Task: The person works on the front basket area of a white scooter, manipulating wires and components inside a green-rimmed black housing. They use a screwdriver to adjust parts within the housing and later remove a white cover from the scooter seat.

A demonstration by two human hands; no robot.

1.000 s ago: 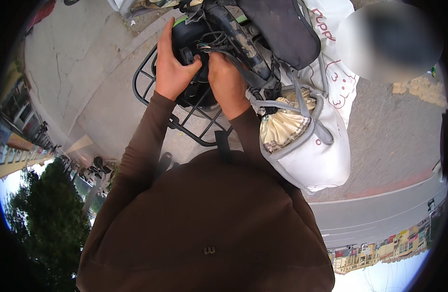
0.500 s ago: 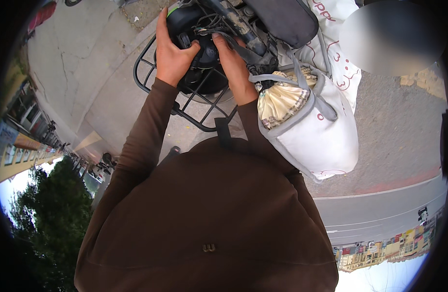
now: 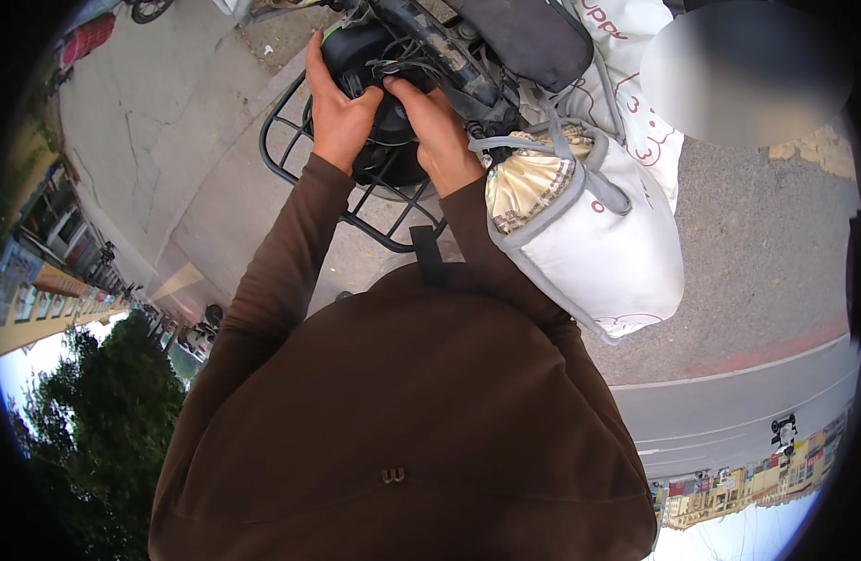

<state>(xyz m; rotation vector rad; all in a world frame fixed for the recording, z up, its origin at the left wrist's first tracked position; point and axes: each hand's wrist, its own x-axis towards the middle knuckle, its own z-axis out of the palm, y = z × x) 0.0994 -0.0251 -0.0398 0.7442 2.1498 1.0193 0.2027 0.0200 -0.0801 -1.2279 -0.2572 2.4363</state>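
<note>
Both hands, the left hand and the right hand, were grasping the black helmet in the wire basket, seemingly settling it, needing careful pressing.

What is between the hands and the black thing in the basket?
Nothing visible. The left hand and right hand both rest straight on the black thing in the wire basket. Thin wires run over its top near the fingertips, and a white bag hangs just beside the right hand.
</note>
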